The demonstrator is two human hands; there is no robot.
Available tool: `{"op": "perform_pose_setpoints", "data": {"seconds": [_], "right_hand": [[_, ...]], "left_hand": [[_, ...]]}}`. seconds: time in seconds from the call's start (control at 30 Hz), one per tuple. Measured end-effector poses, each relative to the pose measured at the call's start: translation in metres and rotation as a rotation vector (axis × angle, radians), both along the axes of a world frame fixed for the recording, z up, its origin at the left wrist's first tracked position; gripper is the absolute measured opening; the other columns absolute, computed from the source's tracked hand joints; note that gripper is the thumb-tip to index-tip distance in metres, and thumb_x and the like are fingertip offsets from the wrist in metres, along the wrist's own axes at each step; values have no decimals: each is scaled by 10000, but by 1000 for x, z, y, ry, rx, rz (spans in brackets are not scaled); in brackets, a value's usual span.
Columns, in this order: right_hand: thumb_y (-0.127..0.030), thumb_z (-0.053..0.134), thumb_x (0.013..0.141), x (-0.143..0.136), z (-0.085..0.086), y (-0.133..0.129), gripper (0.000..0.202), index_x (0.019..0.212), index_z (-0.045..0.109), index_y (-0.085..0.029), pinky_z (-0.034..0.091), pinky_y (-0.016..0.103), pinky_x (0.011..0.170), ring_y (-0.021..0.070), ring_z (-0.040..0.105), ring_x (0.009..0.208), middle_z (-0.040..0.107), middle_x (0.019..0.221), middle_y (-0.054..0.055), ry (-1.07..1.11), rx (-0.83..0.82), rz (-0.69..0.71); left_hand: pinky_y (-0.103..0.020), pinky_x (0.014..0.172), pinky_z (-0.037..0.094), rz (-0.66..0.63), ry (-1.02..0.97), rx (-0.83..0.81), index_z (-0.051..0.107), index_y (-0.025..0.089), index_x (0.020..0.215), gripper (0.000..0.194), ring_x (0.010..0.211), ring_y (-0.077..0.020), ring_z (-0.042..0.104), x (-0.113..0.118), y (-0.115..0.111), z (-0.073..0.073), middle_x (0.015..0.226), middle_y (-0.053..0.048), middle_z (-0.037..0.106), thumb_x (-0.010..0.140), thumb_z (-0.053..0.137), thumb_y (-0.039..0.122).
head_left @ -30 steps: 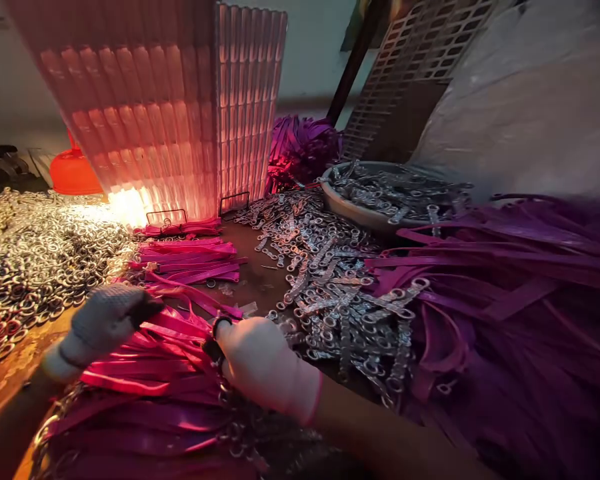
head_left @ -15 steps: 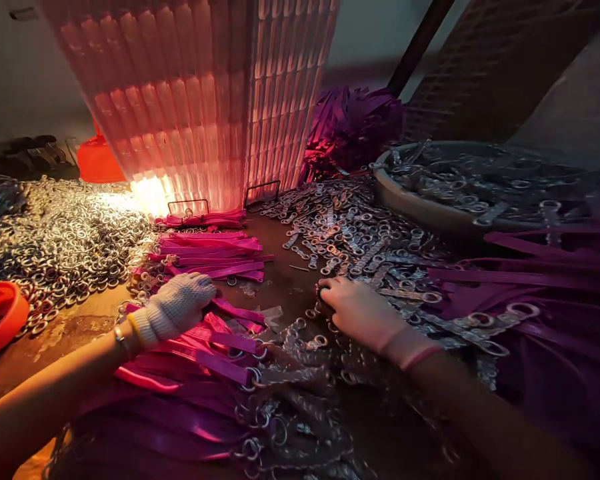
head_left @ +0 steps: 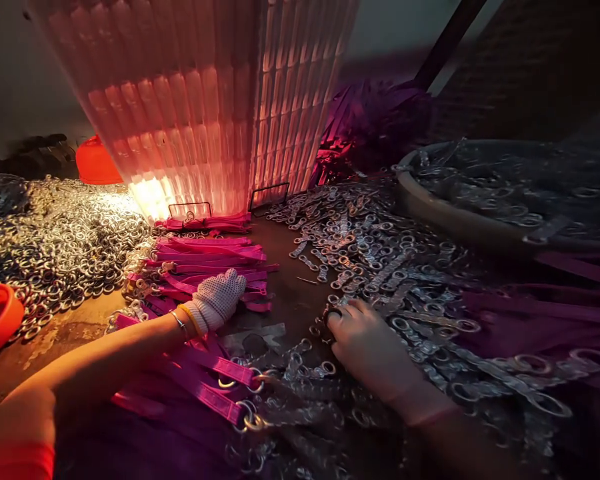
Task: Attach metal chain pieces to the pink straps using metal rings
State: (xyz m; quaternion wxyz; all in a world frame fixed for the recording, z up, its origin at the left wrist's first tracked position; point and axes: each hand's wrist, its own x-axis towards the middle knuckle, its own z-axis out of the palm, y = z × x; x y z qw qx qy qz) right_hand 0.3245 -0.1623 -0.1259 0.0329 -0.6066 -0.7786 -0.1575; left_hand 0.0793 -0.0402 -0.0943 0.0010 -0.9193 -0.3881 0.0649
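My left hand (head_left: 217, 299), in a white knit glove, is closed over the near edge of a stack of magenta straps (head_left: 210, 253); what its fingers hold, if anything, is hidden. To the right, my right hand (head_left: 363, 343) has its thumb and fingers pinched on a small dark ring (head_left: 334, 312), just left of a pile of metal clasps (head_left: 380, 267). Between and below my hands lie more magenta straps (head_left: 225, 369), with rings and metal pieces at their right ends.
A heap of metal rings (head_left: 90, 247) covers the left, beside an orange bowl (head_left: 13, 310). Translucent ribbed panels (head_left: 180, 120) stand at the back, before an orange lamp shade (head_left: 96, 162). A large basin (head_left: 420, 200) of metal pieces sits at the right.
My left hand has moved right and slightly up over the strap stack. My right hand has shifted a little right and down, and the dark ring at its fingertips now shows. The view has shifted slightly.
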Motion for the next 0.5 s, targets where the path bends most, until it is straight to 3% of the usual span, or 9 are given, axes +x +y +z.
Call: {"op": "perform_pose_setpoints", "data": {"seconds": [0.1, 0.17, 0.23, 0.37, 0.5], "right_hand": [[1, 585, 690, 1, -1, -2, 162, 728, 660, -137, 424, 347, 751, 252, 601, 781, 672, 764, 116, 7, -8, -18], [-6, 581, 698, 0, 1, -3, 158, 724, 649, -146, 424, 345, 734, 254, 606, 790, 668, 774, 115, 1, -41, -24], [-9, 579, 699, -1, 2, -3, 157, 720, 643, -152, 428, 348, 736, 260, 614, 813, 670, 800, 118, -9, -90, -26], [-10, 569, 701, -4, 3, 1, 164, 740, 647, -150, 447, 359, 732, 278, 627, 848, 675, 857, 133, -38, -168, -34], [1, 553, 700, -1, -3, 0, 180, 698, 623, -165, 468, 371, 716, 281, 632, 814, 663, 820, 126, -54, -145, -12]], "left_hand": [[-394, 826, 534, -166, -33, -40, 638, 152, 1047, 241, 1009, -292, 634, -18, -1, 4, 1094, -134, 636, 839, 516, 147], [-337, 831, 524, -344, -71, -160, 645, 171, 941, 204, 957, -250, 635, -40, 0, 5, 1002, -83, 662, 757, 571, 123], [-291, 839, 512, -434, -101, -259, 641, 175, 899, 240, 936, -216, 632, -67, 1, 4, 979, -61, 677, 690, 575, 77], [-320, 847, 498, -337, -124, -222, 654, 173, 959, 271, 934, -231, 632, -111, -15, 3, 1010, -88, 678, 702, 579, 128], [-364, 756, 501, -139, -79, -95, 651, 161, 997, 261, 851, -253, 643, -124, -51, 2, 994, -105, 671, 751, 580, 214]]}}
